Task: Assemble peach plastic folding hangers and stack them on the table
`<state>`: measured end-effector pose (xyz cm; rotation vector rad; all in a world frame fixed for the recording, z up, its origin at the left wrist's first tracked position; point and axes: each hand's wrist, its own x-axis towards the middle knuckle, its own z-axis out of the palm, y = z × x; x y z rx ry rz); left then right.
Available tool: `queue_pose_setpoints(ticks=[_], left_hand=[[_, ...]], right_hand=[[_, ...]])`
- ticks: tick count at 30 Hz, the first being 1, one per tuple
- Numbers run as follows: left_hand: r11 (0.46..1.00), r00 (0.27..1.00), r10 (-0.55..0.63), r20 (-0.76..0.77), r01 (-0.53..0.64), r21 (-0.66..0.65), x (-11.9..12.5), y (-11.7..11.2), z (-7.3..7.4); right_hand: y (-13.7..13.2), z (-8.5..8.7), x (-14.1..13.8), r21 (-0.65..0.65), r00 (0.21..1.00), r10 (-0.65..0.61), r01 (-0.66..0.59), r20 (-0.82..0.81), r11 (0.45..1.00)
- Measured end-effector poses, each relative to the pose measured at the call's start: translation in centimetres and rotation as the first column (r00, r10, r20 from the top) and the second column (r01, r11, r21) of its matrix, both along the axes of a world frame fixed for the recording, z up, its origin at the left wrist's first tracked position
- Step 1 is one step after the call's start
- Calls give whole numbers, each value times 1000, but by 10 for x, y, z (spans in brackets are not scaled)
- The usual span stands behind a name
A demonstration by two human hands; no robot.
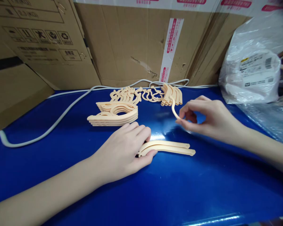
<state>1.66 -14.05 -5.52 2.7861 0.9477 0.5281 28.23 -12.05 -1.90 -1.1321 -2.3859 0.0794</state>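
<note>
My left hand rests low over the table, thumb and fingers closed on the joined end of a pair of beige plastic hanger arms. The arms lie side by side, their free ends pointing right. Between thumb and forefinger, my right hand pinches a slim curved beige hanger hook, held raised. Beyond my left hand stands a neat stack of folded beige hangers. Loose hanger hooks are spread behind that stack. A row of loose hanger arms lies just behind the held hook.
Everything lies on a glossy blue table. A white cable loops along its left and back. Cardboard boxes wall off the rear and left. A clear plastic bag with labelled white contents sits at the right back.
</note>
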Motion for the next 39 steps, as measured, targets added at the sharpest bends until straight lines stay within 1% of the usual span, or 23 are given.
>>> queue_pose_setpoints(ticks=[2, 5, 8, 11, 16, 25, 29, 39], left_hand=[[1000, 1000, -2, 2, 2, 10, 1, -1, -1], [1000, 1000, -2, -4, 3, 28, 1, -3, 0], [999, 1000, 1, -19, 0, 35, 0, -6, 3], [1000, 999, 13, -52, -13, 14, 0, -9, 8], [1000, 997, 21, -72, -21, -9, 2, -12, 13], [1000, 1000, -6, -26, 7, 21, 2, -10, 7], [1000, 1000, 5, 0, -5, 27, 2, -9, 5], [1000, 1000, -1, 19, 0, 6, 3, -9, 4]], right_hand=[[-4, -8, 3, 24, 998, 27, -29, 65, 999], [-6, -14, 2, 23, 991, 69, -72, 115, 997], [-8, -18, 0, 14, 985, 90, -94, 148, 996], [-11, -19, -2, 2, 982, 102, -104, 160, 995], [-13, -20, -1, -21, 981, 106, -104, 162, 994], [-10, -24, 0, -56, 984, 107, -100, 140, 993], [-7, -24, 2, -78, 986, 119, -111, 118, 991], [-1, -27, 5, -98, 986, 132, -122, 99, 988]])
